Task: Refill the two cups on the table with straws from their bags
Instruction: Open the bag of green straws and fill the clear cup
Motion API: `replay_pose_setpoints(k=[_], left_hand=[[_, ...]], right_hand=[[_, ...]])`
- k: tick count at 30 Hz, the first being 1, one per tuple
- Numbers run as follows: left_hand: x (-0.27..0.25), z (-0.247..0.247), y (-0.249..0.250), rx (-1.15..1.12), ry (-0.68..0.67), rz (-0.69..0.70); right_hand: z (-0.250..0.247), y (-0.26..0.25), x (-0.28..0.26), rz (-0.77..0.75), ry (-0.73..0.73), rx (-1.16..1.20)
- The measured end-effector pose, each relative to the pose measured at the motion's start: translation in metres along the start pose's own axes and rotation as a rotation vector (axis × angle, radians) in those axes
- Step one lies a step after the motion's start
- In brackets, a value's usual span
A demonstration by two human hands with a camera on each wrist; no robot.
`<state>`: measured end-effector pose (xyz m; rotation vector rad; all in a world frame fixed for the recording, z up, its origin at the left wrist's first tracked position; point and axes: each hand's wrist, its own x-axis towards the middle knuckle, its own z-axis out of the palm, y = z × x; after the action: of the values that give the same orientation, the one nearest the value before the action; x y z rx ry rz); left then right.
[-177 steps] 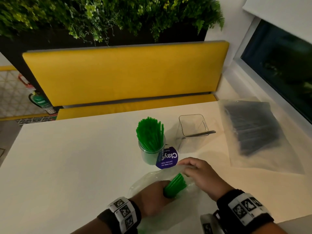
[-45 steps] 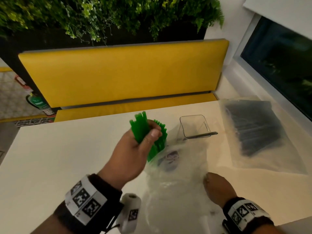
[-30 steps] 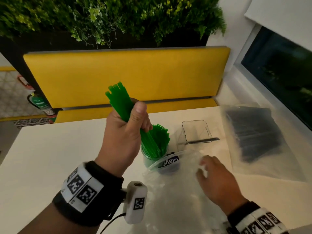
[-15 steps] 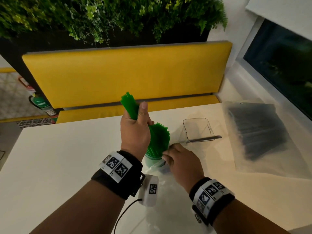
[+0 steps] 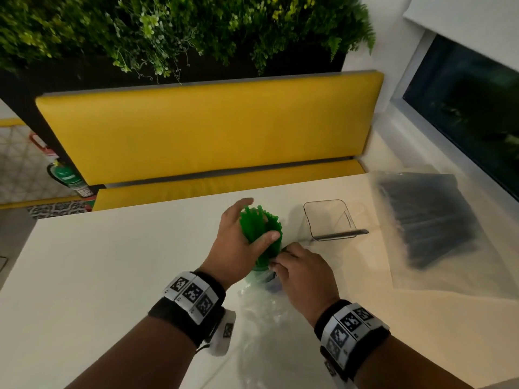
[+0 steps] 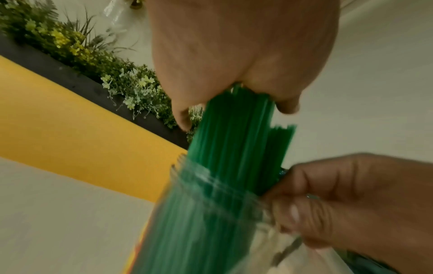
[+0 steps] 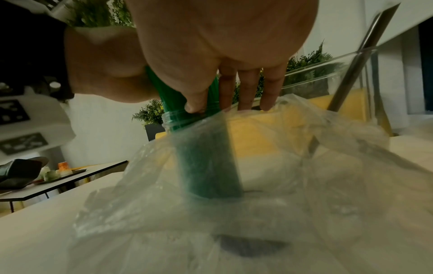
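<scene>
My left hand (image 5: 238, 241) grips a bundle of green straws (image 5: 257, 227) from above, their lower ends inside the round clear cup (image 6: 199, 222), which is full of green straws. My right hand (image 5: 299, 272) holds that cup at its rim, thumb and fingers (image 7: 243, 92) on either side. In the head view the cup is mostly hidden behind both hands. The crumpled clear bag (image 5: 264, 318) lies just in front of it. To the right stand a square clear cup (image 5: 328, 220), holding one dark straw (image 5: 342, 235), and a bag of black straws (image 5: 427, 220).
The white table (image 5: 112, 262) is backed by a yellow bench (image 5: 210, 130) under a planter of greenery (image 5: 168, 29). A dark window (image 5: 463, 102) runs along the right. In the right wrist view another table with a tray (image 7: 63, 173) stands off to the left.
My left hand has brought the raised straw bundle down into the round cup. My right hand left the bag and closed on the cup's rim.
</scene>
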<state>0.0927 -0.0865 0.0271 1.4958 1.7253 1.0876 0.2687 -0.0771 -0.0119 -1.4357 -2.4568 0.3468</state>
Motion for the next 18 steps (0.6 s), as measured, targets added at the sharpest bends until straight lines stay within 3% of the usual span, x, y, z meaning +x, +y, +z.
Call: replay_pose_setpoints(k=[4, 6, 9, 10, 13, 15, 18], left_hand=[[-0.007, -0.041, 0.032, -0.022, -0.159, -0.007], [-0.006, -0.055, 0.056, 0.037, -0.087, 0.091], [0.008, -0.039, 0.077, 0.458, 0.078, 0.339], [0.013, -0.026, 0.074, 0.653, 0.051, 0.359], [0.014, 0.010, 0.042, 1.007, -0.271, 0.250], [0.016, 0.011, 0.034, 0.960, -0.314, 0.258], [0.020, 0.007, 0.042, 0.861, -0.151, 0.365]], right_hand=[[0.002, 0.001, 0.001, 0.001, 0.005, -0.003], [0.004, 0.001, 0.001, 0.012, 0.008, 0.015], [0.005, 0.002, 0.002, 0.012, -0.014, -0.002], [0.004, 0.002, 0.002, 0.008, -0.021, -0.019], [0.000, -0.001, 0.001, -0.001, 0.001, -0.056], [0.000, -0.002, 0.001, -0.004, 0.023, -0.057], [0.002, 0.000, 0.001, -0.016, 0.023, -0.090]])
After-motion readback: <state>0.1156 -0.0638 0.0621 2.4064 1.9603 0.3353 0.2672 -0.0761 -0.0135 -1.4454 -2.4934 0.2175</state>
